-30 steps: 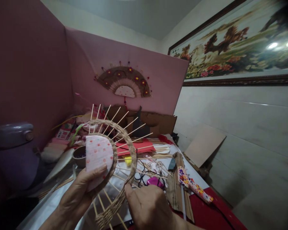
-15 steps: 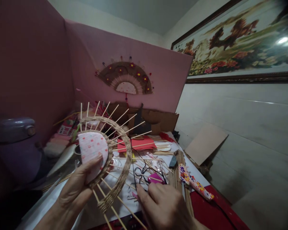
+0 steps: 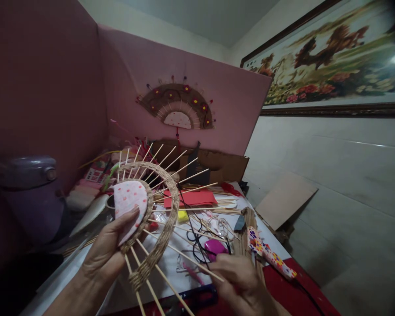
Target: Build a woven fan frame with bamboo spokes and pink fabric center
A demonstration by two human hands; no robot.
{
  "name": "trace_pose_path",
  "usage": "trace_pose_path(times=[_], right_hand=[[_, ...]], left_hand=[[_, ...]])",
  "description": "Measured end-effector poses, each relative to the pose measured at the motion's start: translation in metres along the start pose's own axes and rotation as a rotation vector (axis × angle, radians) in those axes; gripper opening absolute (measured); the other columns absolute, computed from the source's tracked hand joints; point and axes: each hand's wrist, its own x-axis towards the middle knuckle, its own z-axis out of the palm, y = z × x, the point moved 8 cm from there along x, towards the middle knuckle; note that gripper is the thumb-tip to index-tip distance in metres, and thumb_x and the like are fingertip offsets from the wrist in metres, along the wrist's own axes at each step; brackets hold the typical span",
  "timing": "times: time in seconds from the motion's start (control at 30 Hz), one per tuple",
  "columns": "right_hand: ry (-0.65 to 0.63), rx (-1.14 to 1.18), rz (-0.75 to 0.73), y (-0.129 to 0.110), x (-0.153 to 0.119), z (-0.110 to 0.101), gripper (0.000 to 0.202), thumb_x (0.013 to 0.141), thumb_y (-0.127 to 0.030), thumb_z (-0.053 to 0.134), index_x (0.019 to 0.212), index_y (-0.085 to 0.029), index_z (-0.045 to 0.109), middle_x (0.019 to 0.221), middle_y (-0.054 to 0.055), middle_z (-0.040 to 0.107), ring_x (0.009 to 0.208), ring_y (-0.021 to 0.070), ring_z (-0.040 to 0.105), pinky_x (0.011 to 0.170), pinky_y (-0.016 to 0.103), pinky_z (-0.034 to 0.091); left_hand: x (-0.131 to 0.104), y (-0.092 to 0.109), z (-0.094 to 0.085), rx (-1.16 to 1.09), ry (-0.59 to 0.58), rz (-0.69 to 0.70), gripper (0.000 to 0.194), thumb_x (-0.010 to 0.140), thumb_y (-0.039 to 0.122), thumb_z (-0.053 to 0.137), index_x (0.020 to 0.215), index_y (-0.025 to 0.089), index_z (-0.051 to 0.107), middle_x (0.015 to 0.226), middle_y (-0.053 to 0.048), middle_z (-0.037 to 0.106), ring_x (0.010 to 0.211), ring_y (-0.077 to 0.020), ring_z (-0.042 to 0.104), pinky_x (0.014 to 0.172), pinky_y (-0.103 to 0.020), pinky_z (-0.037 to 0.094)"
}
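Note:
My left hand (image 3: 102,254) grips a half-round fan frame (image 3: 173,208) by its dotted white centre, thumb on the front and fingers behind. Thin wooden sticks fan out from the centre, crossed by an inner and an outer band of woven twine. Low on the right, my right hand (image 3: 240,281) is closed on a black cord (image 3: 191,226) that runs up toward the outer band. One stick's tip lies close to that hand's fingers. A magenta object (image 3: 215,249) lies just beyond the hand among loops of black cord.
A finished fan (image 3: 177,105) hangs on the pink board. Red paper (image 3: 192,198) and loose sticks lie on the white table. A flower-patterned glue gun (image 3: 271,254) is at the right, beside brown strips. A purple bottle (image 3: 31,206) stands left.
My right hand has moved right and slightly down, and the black cord now slants more toward it. The view has shifted a little; my left hand still holds the fan frame.

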Motion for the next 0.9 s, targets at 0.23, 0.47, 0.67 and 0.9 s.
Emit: trace_pose_path(times=[0.23,0.47,0.67,0.9], right_hand=[[-0.153,-0.279,-0.19,0.0,0.007,0.066,0.02,0.081,-0.016,0.042,0.065,-0.017,0.053,0.048,-0.001,0.052,0.04,0.011,0.044,0.041,0.027,0.023],[-0.348,-0.319,-0.085,0.008,0.019,0.084,0.006,0.073,-0.019,0.05,0.071,-0.018,0.055,0.061,0.0,0.062,0.051,0.0116,0.054,0.046,0.026,0.026],[-0.396,-0.423,-0.022,0.014,0.025,0.077,0.006,0.072,-0.016,0.05,0.073,-0.018,0.055,0.062,0.0,0.062,0.048,0.0117,0.051,0.044,0.027,0.022],[-0.421,-0.422,0.097,0.022,0.039,0.07,0.013,0.081,-0.019,0.048,0.076,-0.019,0.059,0.066,0.001,0.066,0.053,0.0127,0.054,0.048,0.026,0.029]], left_hand=[[-0.003,-0.012,0.004,-0.028,-0.036,-0.086,0.039,0.077,0.005,0.051,0.113,0.019,0.058,0.065,-0.003,0.073,0.049,-0.0185,0.067,0.043,-0.025,0.057],[0.002,-0.013,0.002,0.033,-0.094,-0.065,0.031,0.074,-0.003,0.05,0.099,0.01,0.062,0.068,-0.009,0.074,0.053,-0.0202,0.069,0.048,-0.027,0.058],[0.004,-0.016,-0.004,0.13,-0.097,-0.076,0.023,0.07,-0.009,0.048,0.082,0.004,0.062,0.06,-0.011,0.072,0.053,-0.0206,0.069,0.051,-0.027,0.058],[0.002,-0.025,-0.002,0.147,-0.204,-0.148,0.022,0.076,0.005,0.055,0.096,0.005,0.063,0.068,-0.013,0.073,0.062,-0.0293,0.07,0.057,-0.043,0.059]])
